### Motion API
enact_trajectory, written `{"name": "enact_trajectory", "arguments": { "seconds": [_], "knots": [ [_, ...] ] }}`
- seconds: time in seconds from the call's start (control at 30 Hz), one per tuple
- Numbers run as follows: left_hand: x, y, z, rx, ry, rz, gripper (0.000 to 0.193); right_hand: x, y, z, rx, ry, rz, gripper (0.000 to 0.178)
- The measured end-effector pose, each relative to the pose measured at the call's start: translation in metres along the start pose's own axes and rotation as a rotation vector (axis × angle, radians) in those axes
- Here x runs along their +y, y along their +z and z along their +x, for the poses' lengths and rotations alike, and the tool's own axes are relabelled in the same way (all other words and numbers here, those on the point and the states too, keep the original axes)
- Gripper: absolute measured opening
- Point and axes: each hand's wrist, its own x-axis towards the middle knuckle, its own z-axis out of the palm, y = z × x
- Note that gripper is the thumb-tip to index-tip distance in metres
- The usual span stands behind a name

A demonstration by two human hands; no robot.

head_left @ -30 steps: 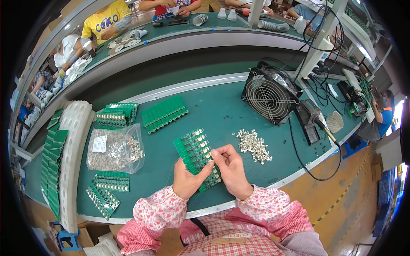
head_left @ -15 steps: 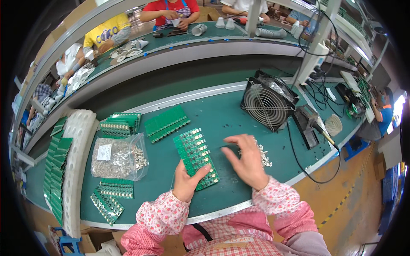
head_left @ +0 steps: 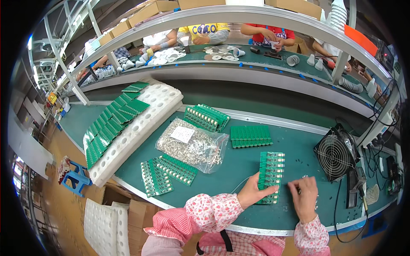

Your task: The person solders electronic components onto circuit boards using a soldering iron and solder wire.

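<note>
My left hand (head_left: 253,193) grips a green circuit board panel (head_left: 270,170) by its lower left edge, thumb on top. Small white components and metal pins line the panel's right side. Just right of it is my right hand (head_left: 304,196), its fingers curled in and thumb drawn close; whatever they may hold is too small to make out. Small white parts (head_left: 316,201) lie on the green bench beside and partly under that hand. A thin pale wire (head_left: 241,184) curves out by my left hand.
Panel stacks (head_left: 251,135) lie behind, others (head_left: 156,177) at left near a clear bag of small parts (head_left: 192,143). A white foam tray (head_left: 141,130) carries more panels. At right stand a fan (head_left: 335,155) and a soldering iron (head_left: 364,200) with its cord. Co-workers sit across.
The view has swung left, so the bench things sit further right. My right hand's fingers have gone from spread to curled, down at the small white parts. My left hand still grips the panel.
</note>
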Motion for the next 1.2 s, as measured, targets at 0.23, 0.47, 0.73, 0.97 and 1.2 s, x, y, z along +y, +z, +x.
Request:
{"name": "enact_trajectory", "arguments": {
  "seconds": [0.23, 0.47, 0.73, 0.97, 1.2],
  "knots": [
    [0.0, 0.001, 0.003, -0.009, 0.03, -0.004, 0.035, -0.011, 0.005, -0.02, 0.015, -0.223, -0.015, 0.015],
    [0.002, 0.007, -0.002, -0.017, 0.001, -0.053, 0.035, -0.002, 0.002, -0.025, 0.017, -0.129, -0.052, 0.013],
    [0.014, 0.003, 0.0, 0.047, -0.047, -0.032, 0.035, 0.007, 0.004, -0.019, 0.035, -0.07, 0.007, 0.011],
    [0.005, 0.005, 0.005, 0.071, -0.02, 0.007, 0.035, -0.003, 0.004, -0.015, -0.15, 0.634, 0.957, 0.012],
    [0.004, 0.007, -0.001, 0.045, 0.034, 0.091, 0.034, -0.025, 0.021, -0.014, -0.121, 0.708, 1.468, 0.019]
  ]
}}
